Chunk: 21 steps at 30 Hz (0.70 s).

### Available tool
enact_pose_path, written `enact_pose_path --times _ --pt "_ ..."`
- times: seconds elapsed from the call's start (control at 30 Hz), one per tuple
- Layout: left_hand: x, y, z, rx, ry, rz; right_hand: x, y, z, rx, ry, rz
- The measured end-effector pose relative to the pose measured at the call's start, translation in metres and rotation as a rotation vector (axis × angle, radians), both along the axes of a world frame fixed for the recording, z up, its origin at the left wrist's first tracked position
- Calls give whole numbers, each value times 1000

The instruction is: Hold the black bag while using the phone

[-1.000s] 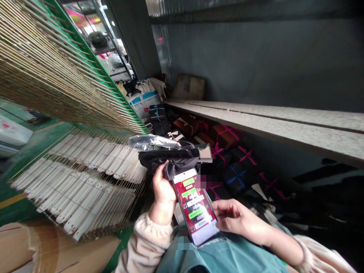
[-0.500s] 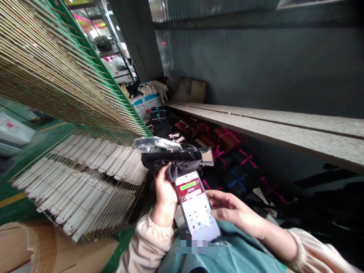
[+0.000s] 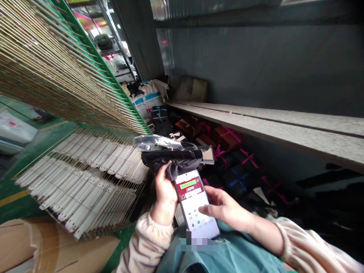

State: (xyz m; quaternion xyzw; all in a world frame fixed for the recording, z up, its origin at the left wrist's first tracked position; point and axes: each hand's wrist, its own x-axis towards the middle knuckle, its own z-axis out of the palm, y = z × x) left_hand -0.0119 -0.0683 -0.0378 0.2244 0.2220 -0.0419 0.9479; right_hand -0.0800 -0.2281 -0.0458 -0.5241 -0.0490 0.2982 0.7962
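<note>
My left hand [image 3: 165,191] is closed on a black fabric bag [image 3: 182,162], thumb up along its near side. A clear plastic wrap [image 3: 156,143] and a beige tag [image 3: 207,155] lie along the bag's far edge. Just right of my left palm a smartphone [image 3: 196,201] is tilted face up, its lit screen showing a red banner, a green bubble and rows of icons. What bears the phone from below is hidden. My right hand [image 3: 227,208] is at the phone's right edge, thumb stretched over the screen's middle, index finger near the edge; the other fingers are mostly hidden.
A green-framed rack with many thin metal rods [image 3: 71,72] rises at left, with white slats [image 3: 85,193] below it. Cardboard [image 3: 71,250] lies at bottom left. Ribbon-tied dark bundles [image 3: 239,178] sit under a pale ledge [image 3: 270,125]. A dark wall [image 3: 256,64] stands behind.
My right hand has moved left, bringing its thumb from the phone's right edge to over the middle of the screen. My left hand, bag and phone have hardly moved.
</note>
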Motion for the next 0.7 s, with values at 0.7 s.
enact_pose_path --times 0.7 --pt "6 2 -1 28 26 34 -9 -6 2 180 10 44"
